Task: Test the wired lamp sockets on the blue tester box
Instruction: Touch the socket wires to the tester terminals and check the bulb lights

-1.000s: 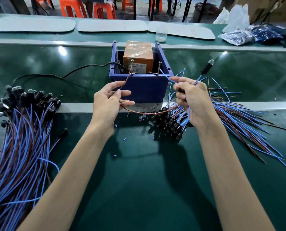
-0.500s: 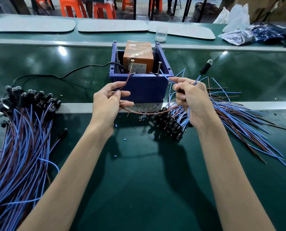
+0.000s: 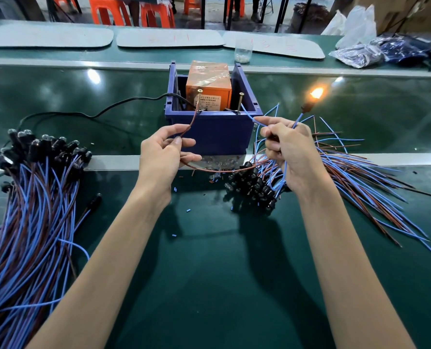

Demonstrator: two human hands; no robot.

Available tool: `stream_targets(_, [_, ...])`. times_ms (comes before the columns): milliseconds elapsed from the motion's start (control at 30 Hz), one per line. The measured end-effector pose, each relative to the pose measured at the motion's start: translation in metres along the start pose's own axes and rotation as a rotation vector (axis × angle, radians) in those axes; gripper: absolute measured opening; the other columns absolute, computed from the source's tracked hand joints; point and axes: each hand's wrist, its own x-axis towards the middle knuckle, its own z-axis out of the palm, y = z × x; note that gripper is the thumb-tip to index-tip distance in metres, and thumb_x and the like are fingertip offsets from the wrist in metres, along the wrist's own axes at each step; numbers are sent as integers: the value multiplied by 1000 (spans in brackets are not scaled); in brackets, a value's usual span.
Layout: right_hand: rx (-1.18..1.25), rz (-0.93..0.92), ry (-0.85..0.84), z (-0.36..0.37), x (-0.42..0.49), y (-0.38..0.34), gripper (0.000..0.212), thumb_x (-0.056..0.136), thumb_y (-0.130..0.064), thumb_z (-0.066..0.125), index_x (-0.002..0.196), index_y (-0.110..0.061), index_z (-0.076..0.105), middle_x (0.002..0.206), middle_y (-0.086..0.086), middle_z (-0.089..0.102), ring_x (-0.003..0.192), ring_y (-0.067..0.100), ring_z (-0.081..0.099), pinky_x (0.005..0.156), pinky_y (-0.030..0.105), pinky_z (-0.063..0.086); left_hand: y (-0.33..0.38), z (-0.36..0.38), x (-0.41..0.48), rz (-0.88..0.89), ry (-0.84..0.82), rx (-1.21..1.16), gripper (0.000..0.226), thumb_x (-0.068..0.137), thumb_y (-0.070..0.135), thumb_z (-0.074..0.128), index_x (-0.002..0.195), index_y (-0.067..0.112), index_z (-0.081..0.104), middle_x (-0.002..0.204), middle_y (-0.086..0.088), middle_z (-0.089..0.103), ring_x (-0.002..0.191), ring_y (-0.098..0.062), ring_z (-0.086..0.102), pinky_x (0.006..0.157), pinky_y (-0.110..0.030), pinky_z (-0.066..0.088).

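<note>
Here, brown wire [image 3: 195, 115] between left fingers [image 3: 171, 128].

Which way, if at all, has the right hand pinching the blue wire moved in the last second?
No. The right hand stays at the front right corner of the blue plastic tester box; no visible shift.

Tester box [image 3: 213, 132] centre; socket bundles [image 3: 28, 210] left, right [image 3: 257, 185].

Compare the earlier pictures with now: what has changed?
The small bulb in the black lamp socket above the right hand now glows orange; before it was dark. Both hands stayed put, the left hand pinching the brown wire, the right the blue wire.
</note>
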Motion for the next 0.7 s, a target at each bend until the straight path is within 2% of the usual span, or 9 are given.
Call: stream_targets(700, [-23,4,-19,0,-3,-2,37,89,5,37,83,-11,69,55,-10,51,42,3,25,37,13,23,-1,2,-1,-7,-17,16,37,100,0,39,92,26,65,79,0,66,50,-7,65,54,-13,49])
